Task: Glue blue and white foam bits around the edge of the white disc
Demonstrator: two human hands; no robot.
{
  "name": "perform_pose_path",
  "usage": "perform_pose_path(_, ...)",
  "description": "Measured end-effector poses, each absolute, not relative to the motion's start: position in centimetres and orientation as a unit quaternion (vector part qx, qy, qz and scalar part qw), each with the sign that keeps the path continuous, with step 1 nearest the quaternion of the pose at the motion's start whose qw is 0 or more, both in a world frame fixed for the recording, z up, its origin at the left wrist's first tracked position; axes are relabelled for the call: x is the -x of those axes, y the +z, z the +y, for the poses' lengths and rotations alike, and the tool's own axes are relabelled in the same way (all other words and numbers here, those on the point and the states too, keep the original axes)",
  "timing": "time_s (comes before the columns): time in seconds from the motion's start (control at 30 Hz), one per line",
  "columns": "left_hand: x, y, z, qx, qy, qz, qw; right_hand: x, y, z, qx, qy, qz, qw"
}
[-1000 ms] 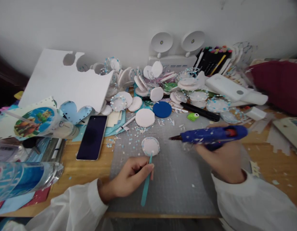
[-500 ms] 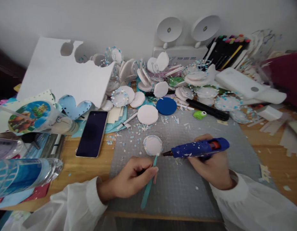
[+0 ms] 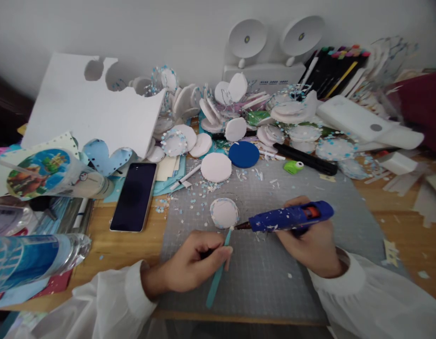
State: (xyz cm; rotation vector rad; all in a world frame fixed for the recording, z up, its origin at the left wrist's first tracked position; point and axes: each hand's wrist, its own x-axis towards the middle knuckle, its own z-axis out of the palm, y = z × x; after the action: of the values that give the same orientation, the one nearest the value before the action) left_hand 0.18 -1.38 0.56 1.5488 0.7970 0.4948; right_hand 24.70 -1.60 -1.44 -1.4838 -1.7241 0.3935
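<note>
Fine glue work at close quarters: alignment fair, clearance tight

The left hand (image 3: 191,263) pinches a slim teal tool (image 3: 214,287), probably tweezers, between thumb and fingers; a small white piece (image 3: 232,228) sits at its tip. The right hand (image 3: 311,249) is wrapped around the grip of a blue glue gun (image 3: 286,219). Whether the trigger is squeezed cannot be told. The dark nozzle (image 3: 243,226) points at the white piece; contact cannot be confirmed.

A white disc with a pale blue edging (image 3: 225,213) lies flat on the grey cutting mat (image 3: 274,287), just beyond the tool tip. The mat covers part of the wooden worktop (image 3: 114,249).

The step in hand is judged to be dabbing glue on the small piece. Good practice calls for a light, even pinch, the left wrist braced on the mat, and only the gun adjusted. One brief squeeze should suffice; excess would likely bond the piece to the tool. The nozzle is best drawn off sideways, clear of the disc's rim, so that no thread trails across it. Loose paper bits (image 3: 193,202) on the mat present a contamination risk, as stray glue would pick them up
</note>
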Motion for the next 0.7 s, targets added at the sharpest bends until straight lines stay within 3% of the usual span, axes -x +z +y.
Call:
perform_pose_path(0.33, -0.2, 0.8, -1.3, -0.669, 0.203, 0.348, 0.625, -24.8, -1.4, -1.6, 0.59, 0.115, -0.7, 0.385)
perform_pose_path(0.57, -0.3, 0.7, -1.4, -0.652, 0.217, 0.365, 0.628, -26.3, 0.1, -1.1, 0.654, -0.02, -0.604, 0.455)
perform_pose_path(0.7, -0.3, 0.6, -1.4, -0.635, 0.22, 0.377, 0.638, -30.1, 0.1, -1.0, 0.74, -0.112, -0.528, 0.403)
